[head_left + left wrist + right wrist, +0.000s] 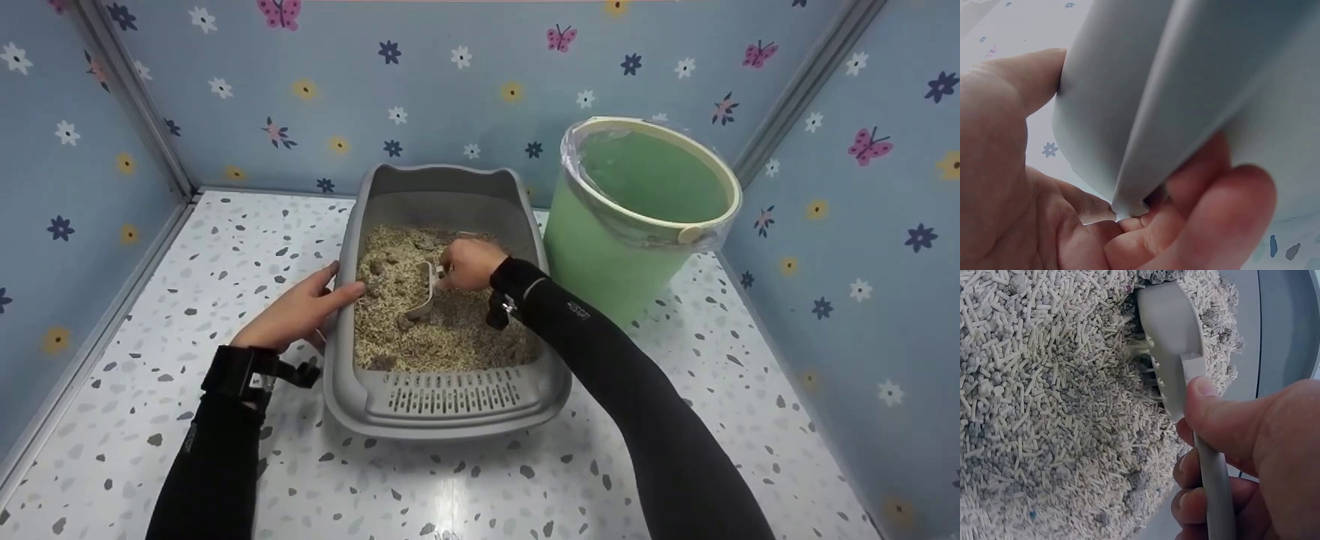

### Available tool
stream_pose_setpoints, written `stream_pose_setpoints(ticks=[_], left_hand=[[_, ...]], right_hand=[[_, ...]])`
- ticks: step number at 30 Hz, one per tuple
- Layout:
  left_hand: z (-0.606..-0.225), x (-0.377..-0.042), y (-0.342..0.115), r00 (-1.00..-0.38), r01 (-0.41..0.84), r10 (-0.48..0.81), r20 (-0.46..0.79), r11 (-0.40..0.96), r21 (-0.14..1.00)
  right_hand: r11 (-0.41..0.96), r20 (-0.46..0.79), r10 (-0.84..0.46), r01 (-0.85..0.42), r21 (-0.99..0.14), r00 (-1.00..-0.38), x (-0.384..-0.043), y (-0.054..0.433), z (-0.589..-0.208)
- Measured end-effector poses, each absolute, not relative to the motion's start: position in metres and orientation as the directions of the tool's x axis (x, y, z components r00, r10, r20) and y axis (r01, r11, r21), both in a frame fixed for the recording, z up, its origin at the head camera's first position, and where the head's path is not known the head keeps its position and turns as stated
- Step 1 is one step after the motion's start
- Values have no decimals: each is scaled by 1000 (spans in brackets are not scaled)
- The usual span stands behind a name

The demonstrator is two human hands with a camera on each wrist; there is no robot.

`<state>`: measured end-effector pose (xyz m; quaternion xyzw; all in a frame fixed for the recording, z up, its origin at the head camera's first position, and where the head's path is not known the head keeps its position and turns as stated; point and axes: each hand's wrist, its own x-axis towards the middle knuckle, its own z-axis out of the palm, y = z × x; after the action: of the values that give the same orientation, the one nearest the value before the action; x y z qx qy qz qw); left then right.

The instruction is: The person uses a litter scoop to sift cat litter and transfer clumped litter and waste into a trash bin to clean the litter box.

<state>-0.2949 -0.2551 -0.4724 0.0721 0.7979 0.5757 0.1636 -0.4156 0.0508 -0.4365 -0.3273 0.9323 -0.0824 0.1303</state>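
A grey litter box [448, 430] stands on the floor, part filled with pale pellet litter [450, 341] that has darker clumps in it. My left hand [295, 309] grips the box's left side, thumb over the rim; in the left wrist view the fingers [1235, 208] curl under the grey rim [1129, 140]. Inside the box, my right hand [474, 264] holds a light grey litter scoop [1171, 323] by its handle, thumb laid along the top. The scoop is tipped on its side, with its slotted edge down in the litter, and litter strands show between the slots.
Right behind the box stands a green bin [611, 262] with a cream rim and a clear plastic liner, its mouth uncovered. Blue patterned walls [435, 135] enclose the speckled white floor [360, 487] at the back and both sides.
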Motion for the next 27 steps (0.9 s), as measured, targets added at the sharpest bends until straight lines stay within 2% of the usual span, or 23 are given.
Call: stream_pose_setpoints(ticks=[12,27], left_hand=[[-474,-296,-257,-936,-85,297,-190,332,939],[-474,-296,-255,-937,-97,287,-200,336,937]], right_hand=[[749,-208,-642,-547,-373,-738,-420,43,-452],[729,-192,-657,-550,-409,-729,-408,50,-450]])
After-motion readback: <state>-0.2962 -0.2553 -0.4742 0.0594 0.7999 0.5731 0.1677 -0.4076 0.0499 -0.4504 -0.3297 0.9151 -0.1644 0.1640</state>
